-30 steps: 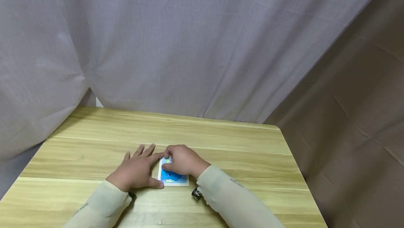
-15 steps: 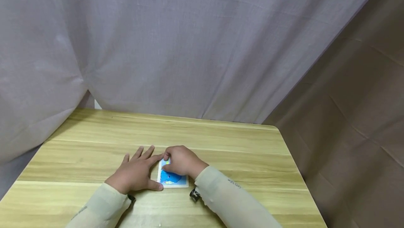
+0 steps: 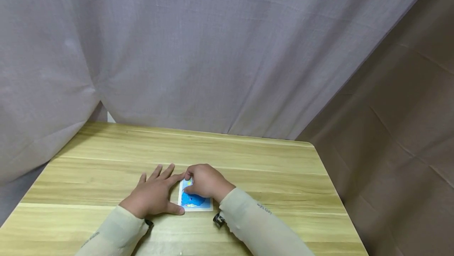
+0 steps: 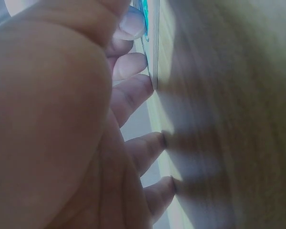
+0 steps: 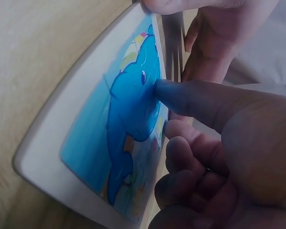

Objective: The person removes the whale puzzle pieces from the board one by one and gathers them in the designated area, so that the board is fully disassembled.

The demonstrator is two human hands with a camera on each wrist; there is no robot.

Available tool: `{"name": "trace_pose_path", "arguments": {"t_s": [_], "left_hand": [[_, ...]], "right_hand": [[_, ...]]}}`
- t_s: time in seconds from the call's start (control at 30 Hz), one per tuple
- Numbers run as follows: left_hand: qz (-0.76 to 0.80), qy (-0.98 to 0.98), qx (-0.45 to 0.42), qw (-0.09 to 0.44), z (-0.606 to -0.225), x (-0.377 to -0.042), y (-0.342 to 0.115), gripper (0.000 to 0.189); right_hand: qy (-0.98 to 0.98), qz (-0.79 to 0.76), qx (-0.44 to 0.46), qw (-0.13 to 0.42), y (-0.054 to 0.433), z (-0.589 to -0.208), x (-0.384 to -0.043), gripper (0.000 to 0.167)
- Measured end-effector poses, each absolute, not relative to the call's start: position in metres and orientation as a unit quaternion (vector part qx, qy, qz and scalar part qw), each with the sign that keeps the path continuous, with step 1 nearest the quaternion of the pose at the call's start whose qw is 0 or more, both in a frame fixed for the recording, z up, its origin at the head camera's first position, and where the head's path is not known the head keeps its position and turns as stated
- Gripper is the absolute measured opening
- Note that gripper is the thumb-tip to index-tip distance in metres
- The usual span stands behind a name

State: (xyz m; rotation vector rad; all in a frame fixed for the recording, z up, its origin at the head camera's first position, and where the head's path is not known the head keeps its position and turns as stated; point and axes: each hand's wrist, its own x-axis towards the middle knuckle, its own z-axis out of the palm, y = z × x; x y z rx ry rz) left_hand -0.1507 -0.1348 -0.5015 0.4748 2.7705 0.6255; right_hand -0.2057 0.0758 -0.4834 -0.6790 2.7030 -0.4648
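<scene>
A small jigsaw puzzle board (image 3: 198,204) with a white frame lies flat on the table. Thin cut lines cross its picture of a blue dolphin (image 5: 126,102), seen in the right wrist view. My left hand (image 3: 152,197) is spread on the table at the board's left side, thumb at the near left corner and forefinger by the far one. With its thumb (image 5: 186,98) on the dolphin, my right hand (image 3: 207,181) bends over the board; its other fingers are curled. Whether they pinch a piece is hidden. The board's edge (image 4: 155,52) shows in the left wrist view.
The wood-grain table (image 3: 262,169) extends round both hands. A grey curtain (image 3: 198,51) hangs behind its far edge, and a brown cloth (image 3: 400,130) hangs along the right. Dark bands show at both wrists below pale sleeves (image 3: 262,220).
Both hands keep nearly the same places on the puzzle board. The head view has shifted very slightly.
</scene>
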Motion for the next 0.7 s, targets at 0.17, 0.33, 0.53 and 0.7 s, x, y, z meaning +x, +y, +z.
{"name": "trace_pose_path", "arguments": {"t_s": [0.17, 0.33, 0.53, 0.7], "left_hand": [[0.214, 0.954, 0.164, 0.129, -0.5024, -0.1514, -0.1349, 0.116], [0.212, 0.955, 0.159, 0.133, -0.5051, -0.1496, -0.1361, 0.116], [0.210, 0.955, 0.155, 0.139, -0.5070, -0.1505, -0.1373, 0.116], [0.204, 0.956, 0.158, 0.139, -0.5066, -0.1536, -0.1371, 0.117]], "right_hand": [[0.947, -0.157, -0.234, 0.152, 0.0758, -0.4847, -0.2054, 0.024], [0.947, -0.160, -0.233, 0.153, 0.0754, -0.4875, -0.2019, 0.020], [0.949, -0.169, -0.221, 0.151, 0.0749, -0.4886, -0.2019, 0.022], [0.946, -0.179, -0.219, 0.158, 0.0761, -0.4870, -0.2046, 0.024]]}}
